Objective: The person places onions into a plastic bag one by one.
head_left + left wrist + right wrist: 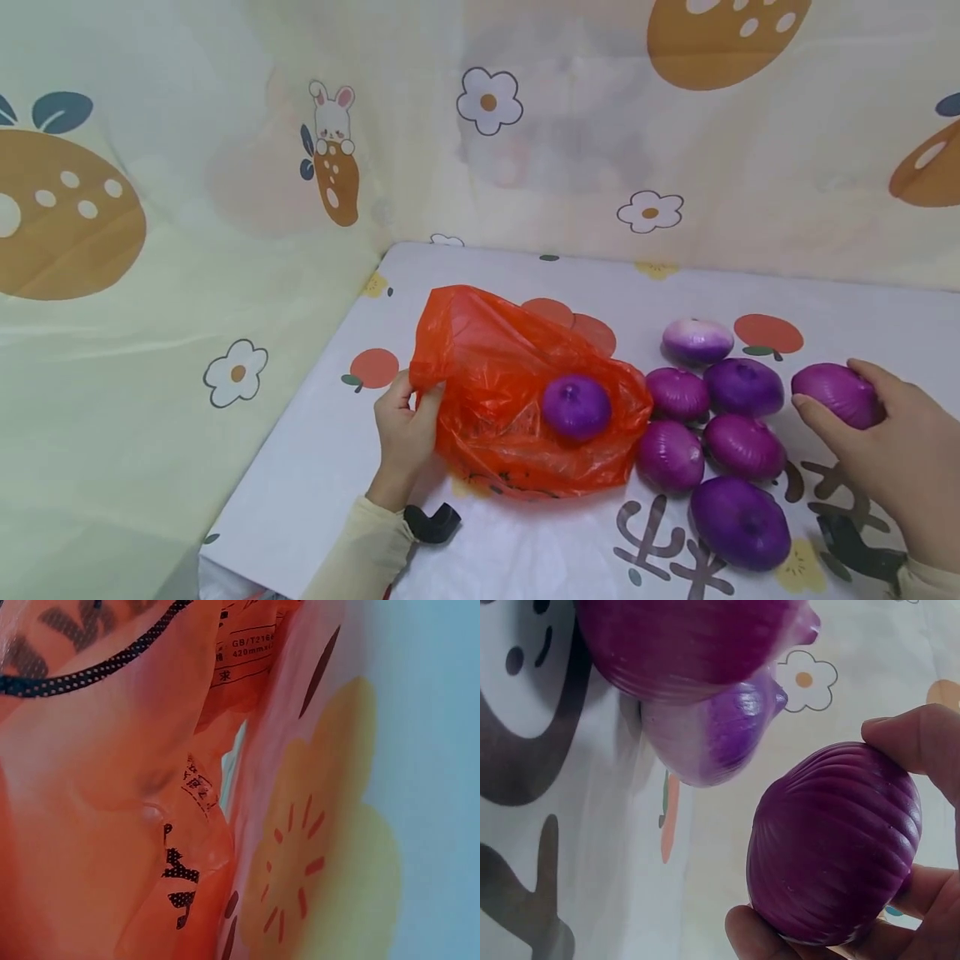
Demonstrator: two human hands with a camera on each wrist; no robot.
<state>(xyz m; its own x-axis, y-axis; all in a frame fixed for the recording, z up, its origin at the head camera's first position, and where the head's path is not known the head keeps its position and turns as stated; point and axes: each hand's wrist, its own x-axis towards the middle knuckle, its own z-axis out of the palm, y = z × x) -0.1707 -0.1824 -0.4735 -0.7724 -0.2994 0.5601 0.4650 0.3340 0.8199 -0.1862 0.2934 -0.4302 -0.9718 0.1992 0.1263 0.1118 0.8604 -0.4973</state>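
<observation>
So the right hand has its thumb and fingers curled round a purple onion, held off to the right of the others; the right wrist view shows the same grip close up. The left hand is pinching the edge of a red plastic bag and keeping that side of it raised. Its wrist view is pretty much just printed plastic and cloth, no fingers.

Moving out a bit, one more onion sits uncovered on the bag's plastic toward its right part. Honestly can't tell if that counts as properly inside the mouth or just lying on a fold.

Next to the bag's right edge there are six loose onions bunched up on the desk, including one with a pale top at the back.

My read on progress: early days. One onion is with the bag, one is in hand and not there yet, and those six are all outside it. No idea if anything else is hiding under the plastic.

Behind it all hangs a printed backdrop.
</observation>
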